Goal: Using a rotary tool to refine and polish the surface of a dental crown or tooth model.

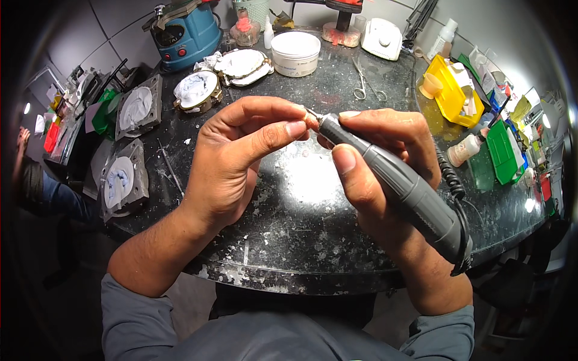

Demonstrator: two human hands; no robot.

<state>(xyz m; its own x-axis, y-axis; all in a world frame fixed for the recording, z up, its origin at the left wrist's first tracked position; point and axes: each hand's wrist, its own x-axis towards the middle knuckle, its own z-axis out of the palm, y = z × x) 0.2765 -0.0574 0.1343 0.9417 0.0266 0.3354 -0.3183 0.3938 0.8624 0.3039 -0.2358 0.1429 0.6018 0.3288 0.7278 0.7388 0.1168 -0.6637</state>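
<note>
My right hand [368, 195] is wrapped round a dark grey rotary handpiece [415, 191], its nose tilted up and to the left. A coiled black cord [450, 175] runs from its back end. From the nose sticks a thin metal bur [311, 112]. My left hand [232, 153] has its thumb and index finger pinched together at that bur, touching or nearly touching the nose. Most of what lies between those fingertips is hidden. Both hands are above the middle of the black worktop [289, 240], which is speckled with white residue.
At left stand opened metal flasks with white plaster [118, 180] and a thin metal tool [171, 167]. Toward the back are plaster-filled flasks [197, 89], a blue machine [186, 37], a white tub [295, 54] and scissors [361, 79]. Yellow bins [448, 96] and a bottle [463, 149] stand right.
</note>
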